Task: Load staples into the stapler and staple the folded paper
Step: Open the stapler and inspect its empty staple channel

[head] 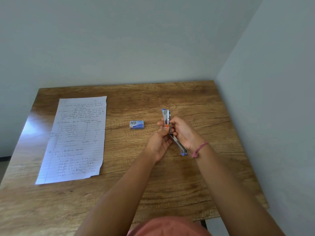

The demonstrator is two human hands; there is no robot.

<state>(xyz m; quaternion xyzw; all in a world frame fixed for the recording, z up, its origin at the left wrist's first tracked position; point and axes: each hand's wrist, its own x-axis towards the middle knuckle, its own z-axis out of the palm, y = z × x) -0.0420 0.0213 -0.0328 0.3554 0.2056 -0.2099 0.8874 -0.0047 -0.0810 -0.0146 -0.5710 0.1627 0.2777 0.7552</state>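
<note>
We are looking down on a wooden table (pixel 196 181) with a brown grain, pushed into a corner where two plain pale walls (pixel 136 40) meet; one runs along its far edge, the other along its side at three o'clock.

At about nine o'clock from our hands lies a lined sheet of paper (pixel 76 138), covered in handwriting and flat on the wood, well apart from everything else. Between it and our hands, just beside them at about ten o'clock, sits a small blue box of staples (pixel 137 124), closed as far as we can tell.

The stapler (pixel 170 126) is swung open, its metal halves spread nearly into a line running from twelve o'clock down toward five o'clock, with blue ends at both tips. Our left hand (pixel 159 142) and right hand (pixel 183 132) are together around its middle, fingers pinching the metal from either side. The lower blue end looks close to the table, though we cannot tell whether it touches. A pink cord bracelet (pixel 199 149) circles our right wrist.
</note>
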